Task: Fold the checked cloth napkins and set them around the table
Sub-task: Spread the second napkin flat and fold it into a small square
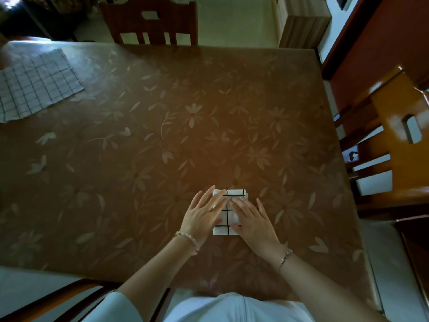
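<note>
Napkin [228, 211], folded small, lies near the table's [162, 135] front edge under both palms. Left hand [201, 214] and right hand [253, 221] press flat, fingers straight, gripping nothing. Risk: layers spring open once released; unfolded napkins [34, 84] wait far-left.
</note>
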Demonstrator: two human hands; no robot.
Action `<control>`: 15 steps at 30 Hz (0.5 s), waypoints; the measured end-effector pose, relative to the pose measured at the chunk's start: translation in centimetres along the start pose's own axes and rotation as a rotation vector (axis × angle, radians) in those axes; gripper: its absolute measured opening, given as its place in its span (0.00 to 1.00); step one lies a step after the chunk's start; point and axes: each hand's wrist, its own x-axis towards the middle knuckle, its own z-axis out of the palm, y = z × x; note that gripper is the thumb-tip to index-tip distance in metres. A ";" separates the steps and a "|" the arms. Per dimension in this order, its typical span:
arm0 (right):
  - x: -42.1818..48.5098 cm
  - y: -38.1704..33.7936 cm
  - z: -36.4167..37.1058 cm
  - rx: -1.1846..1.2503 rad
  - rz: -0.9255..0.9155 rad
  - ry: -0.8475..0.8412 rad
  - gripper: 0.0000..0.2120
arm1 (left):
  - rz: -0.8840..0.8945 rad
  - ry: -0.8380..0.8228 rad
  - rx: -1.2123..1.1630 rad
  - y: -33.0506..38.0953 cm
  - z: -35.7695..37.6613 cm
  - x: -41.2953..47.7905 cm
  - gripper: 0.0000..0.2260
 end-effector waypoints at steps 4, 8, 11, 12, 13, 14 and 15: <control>0.2 0.4 0.0 -0.043 -0.016 -0.041 0.28 | 0.076 -0.180 0.160 -1.7 -0.4 0.1 0.31; 0.3 1.2 0.3 -0.046 -0.051 -0.092 0.38 | 0.079 -0.366 0.111 -2.6 -0.7 0.6 0.38; 0.1 1.3 0.1 -0.114 -0.048 -0.123 0.39 | 0.071 -0.442 0.078 -2.7 -0.9 0.7 0.47; 0.0 1.2 0.2 -0.119 -0.021 -0.133 0.37 | 0.066 -0.458 0.066 -2.7 -0.8 0.7 0.49; 0.0 1.1 0.2 -0.123 -0.006 -0.125 0.36 | 0.063 -0.468 0.064 -2.7 -0.5 0.7 0.50; 0.0 1.0 0.2 -0.132 0.000 -0.117 0.35 | 0.059 -0.472 0.066 -2.7 -0.4 0.6 0.51; 0.0 1.0 0.2 -0.135 0.001 -0.123 0.34 | 0.055 -0.471 0.061 -2.7 -0.3 0.6 0.51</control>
